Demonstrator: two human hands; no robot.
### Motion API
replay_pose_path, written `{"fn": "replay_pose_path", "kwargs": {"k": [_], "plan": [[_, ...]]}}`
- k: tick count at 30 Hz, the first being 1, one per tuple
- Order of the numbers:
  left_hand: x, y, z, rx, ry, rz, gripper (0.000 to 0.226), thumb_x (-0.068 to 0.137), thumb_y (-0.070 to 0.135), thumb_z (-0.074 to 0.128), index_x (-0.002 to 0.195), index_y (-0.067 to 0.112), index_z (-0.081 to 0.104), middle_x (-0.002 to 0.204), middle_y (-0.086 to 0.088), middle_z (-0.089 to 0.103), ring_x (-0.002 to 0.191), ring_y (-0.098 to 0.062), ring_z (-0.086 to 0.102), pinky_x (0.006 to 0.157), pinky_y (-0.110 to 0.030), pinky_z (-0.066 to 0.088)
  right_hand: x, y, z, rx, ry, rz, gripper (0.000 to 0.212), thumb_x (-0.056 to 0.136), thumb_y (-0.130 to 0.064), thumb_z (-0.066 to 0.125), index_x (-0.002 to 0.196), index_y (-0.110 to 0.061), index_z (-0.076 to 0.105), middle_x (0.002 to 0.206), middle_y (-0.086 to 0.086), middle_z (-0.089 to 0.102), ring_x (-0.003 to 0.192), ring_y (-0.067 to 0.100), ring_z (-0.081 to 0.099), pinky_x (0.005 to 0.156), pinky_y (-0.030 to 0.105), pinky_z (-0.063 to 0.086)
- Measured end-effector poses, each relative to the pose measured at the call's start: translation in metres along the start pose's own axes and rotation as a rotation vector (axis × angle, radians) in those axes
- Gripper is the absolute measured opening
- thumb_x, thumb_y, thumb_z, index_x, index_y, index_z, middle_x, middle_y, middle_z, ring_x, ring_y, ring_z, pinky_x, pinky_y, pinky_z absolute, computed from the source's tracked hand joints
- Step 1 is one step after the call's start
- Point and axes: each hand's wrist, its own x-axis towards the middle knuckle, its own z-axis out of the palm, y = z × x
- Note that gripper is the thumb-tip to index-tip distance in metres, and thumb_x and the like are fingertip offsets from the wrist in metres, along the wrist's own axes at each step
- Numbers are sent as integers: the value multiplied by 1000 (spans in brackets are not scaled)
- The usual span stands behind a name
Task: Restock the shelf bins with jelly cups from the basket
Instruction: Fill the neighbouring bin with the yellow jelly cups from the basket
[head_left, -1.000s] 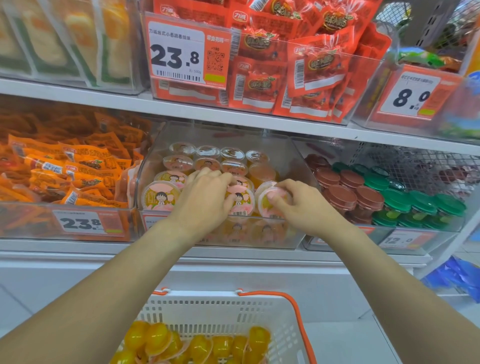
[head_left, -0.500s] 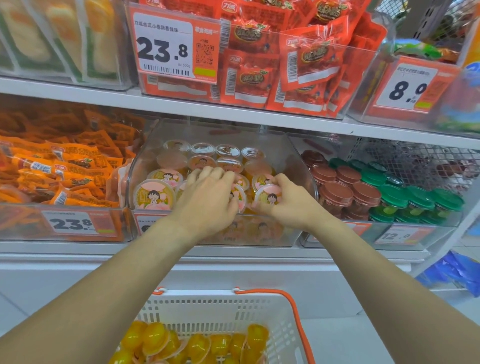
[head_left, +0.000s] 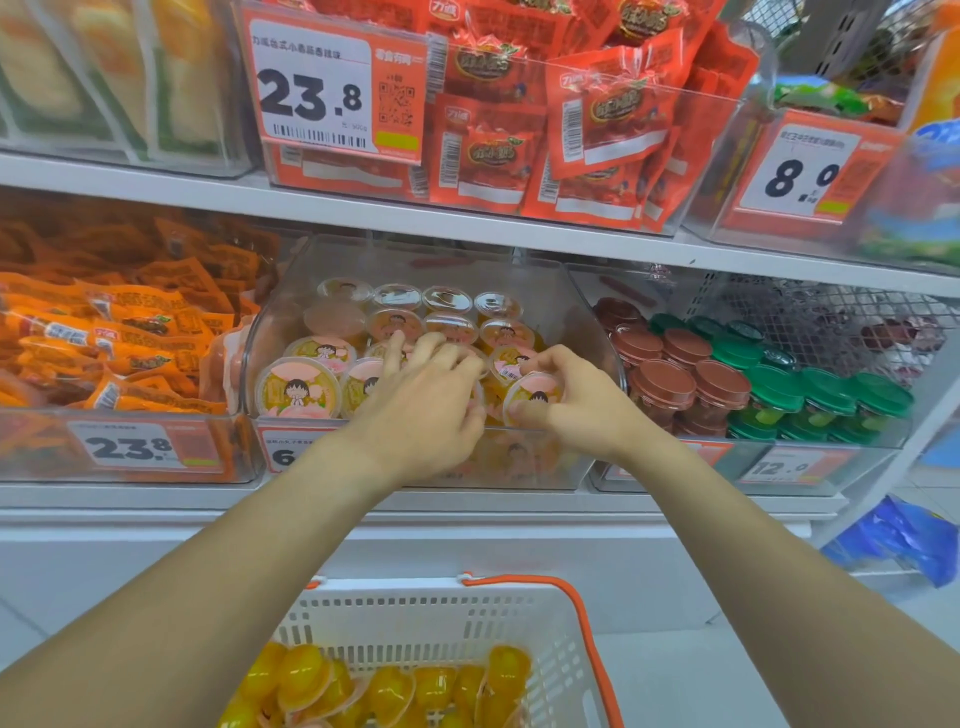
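Both hands reach into the clear plastic shelf bin (head_left: 291, 332): the right hand (head_left: 574, 410) pinches a peach-lidded jelly cup (head_left: 535, 393) at the front row's 3 o'clock end, seemingly to seat it upright, while the left hand (head_left: 423, 410) rests relaxed, fingers spread, steadying neighbouring cups, and the white plastic basket (head_left: 415, 618) at 6 o'clock holds more.

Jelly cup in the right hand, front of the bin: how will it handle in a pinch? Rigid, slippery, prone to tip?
The jelly cup looks like thin clear plastic, so probably slightly squeezable. Its film lid looks glossy, likely slick; the right hand grips the rim instead. It sits tilted against its neighbours in the clear bin, so it may tip if nudged.
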Motion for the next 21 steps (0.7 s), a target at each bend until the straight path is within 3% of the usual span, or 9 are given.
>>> {"fn": "replay_pose_path", "kwargs": {"k": [4,6,10,13,15,17,21], "plan": [[4,9,0,-19,48,33,44,97,38,44,137,19,49,139,2,51,141,-21,27,121,-54,5,5,3,2,189,36,50,30,84,-37,71,109,-24,60,108,-7,65,98,11,64,85,31,52],[12,14,2,-7,65,31,43,98,45,44,128,17,56,129,0,59,136,-21,35,121,-53,6,9,1,2,319,125,108,18,91,-34,64,104,-21,65,103,-5,69,97,13,66,84,32,53],[31,24,4,-76,12,-49,29,96,45,50,103,22,66,102,2,69,118,-23,50,120,-57,6,23,3,3,217,244,166,18,95,-30,55,97,-18,69,89,0,72,87,21,69,78,37,56],[36,31,6,-165,17,-78,13,94,31,51,92,29,64,92,5,69,110,-22,54,120,-58,6,30,-1,2,43,197,128,29,96,-30,54,83,-11,70,73,1,68,72,21,64,61,26,49],[35,32,8,-157,28,-87,13,93,28,51,88,25,62,88,5,68,106,-22,55,120,-58,6,31,-4,2,-37,211,107,41,97,-27,53,62,-7,58,57,2,55,59,22,52,47,23,40],[34,29,9,-143,42,-92,16,92,28,52,84,22,64,84,4,67,103,-21,55,120,-57,5,34,-3,3,-68,203,112,45,97,-25,53,55,-8,49,53,4,50,57,23,47,40,20,36],[27,17,9,-140,78,-105,13,90,29,56,80,24,64,82,8,65,104,-19,53,120,-53,6,35,-6,-2,-36,193,170,58,101,-46,44,55,-11,48,68,9,57,75,28,51,67,29,35]]}}
